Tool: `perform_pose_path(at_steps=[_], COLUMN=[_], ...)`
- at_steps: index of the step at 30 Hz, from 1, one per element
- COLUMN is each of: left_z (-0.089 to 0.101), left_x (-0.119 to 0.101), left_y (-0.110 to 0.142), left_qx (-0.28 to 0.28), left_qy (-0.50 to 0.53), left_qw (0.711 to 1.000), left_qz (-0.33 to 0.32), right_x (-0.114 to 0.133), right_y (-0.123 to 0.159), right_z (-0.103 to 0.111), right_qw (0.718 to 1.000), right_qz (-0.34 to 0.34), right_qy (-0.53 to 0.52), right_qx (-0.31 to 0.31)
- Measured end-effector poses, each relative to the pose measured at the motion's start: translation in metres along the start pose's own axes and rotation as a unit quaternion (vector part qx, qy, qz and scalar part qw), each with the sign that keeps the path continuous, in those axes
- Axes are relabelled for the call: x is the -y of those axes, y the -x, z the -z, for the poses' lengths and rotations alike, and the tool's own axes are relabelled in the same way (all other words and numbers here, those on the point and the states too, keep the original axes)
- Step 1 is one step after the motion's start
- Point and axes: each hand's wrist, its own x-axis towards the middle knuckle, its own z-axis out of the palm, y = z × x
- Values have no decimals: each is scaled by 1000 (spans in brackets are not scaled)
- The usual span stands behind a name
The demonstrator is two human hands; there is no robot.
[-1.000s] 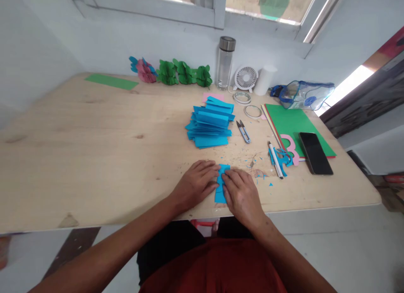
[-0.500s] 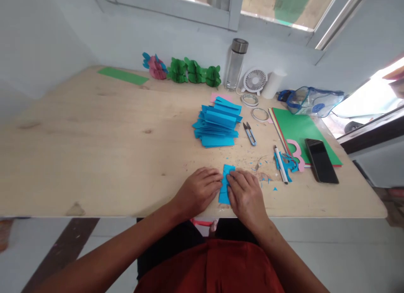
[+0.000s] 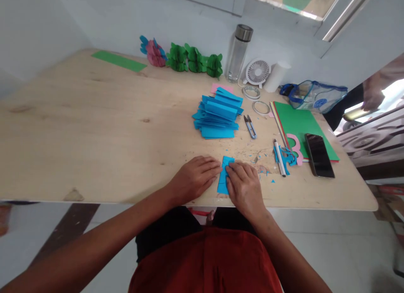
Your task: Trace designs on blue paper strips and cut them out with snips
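A narrow folded piece of blue paper point(image 3: 222, 181) lies on the table in front of me, with thin lines across it. My right hand point(image 3: 244, 184) holds its right side down, fingers bent and fingertips on the paper. Just at its left edge rests my left hand point(image 3: 198, 177), fingers stretched out and close together, lying on the table. Whether the left fingertips touch the paper I cannot tell. Beyond the hands stands a loose stack of folded blue paper pieces point(image 3: 217, 116).
Right of the stack lie thread snips point(image 3: 251, 127), tape rolls point(image 3: 261, 107), a white pen point(image 3: 280, 159) on blue scraps and a phone point(image 3: 320, 155) on green sheets point(image 3: 296, 120). A bottle point(image 3: 238, 55) and a small fan point(image 3: 258, 72) stand behind. Another person's arm point(image 3: 375, 91) shows at right.
My left fingers have drawn back from on the paper to its left edge. My right hand stays on the paper. The view has shifted, and another person's arm has appeared at the right.
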Motion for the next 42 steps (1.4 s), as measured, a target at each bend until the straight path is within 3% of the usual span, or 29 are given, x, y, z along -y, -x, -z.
perform_pose_path(at_steps=[4,10,20,26,32,42], left_z=[3,0,1,-7,-14,-8], left_x=[0,4,3,2,10,7], left_y=[0,2,-5,-8,-6,-6], left_qx=[39,42,102,89,116,100], left_qy=[-21,-20,12,27,33,10], left_qw=[999,998,995,995,992,995], left_qz=[-21,-41,-6,20,33,9], right_x=[0,0,-1,1,0,1], right_y=[1,0,-1,-2,-1,-1], right_z=[0,1,1,3,2,2], right_qw=[1000,1000,1000,1000,1000,1000], right_qz=[1,5,6,11,10,8], right_qy=[1,3,8,20,18,15], right_qx=[-2,3,3,6,13,8])
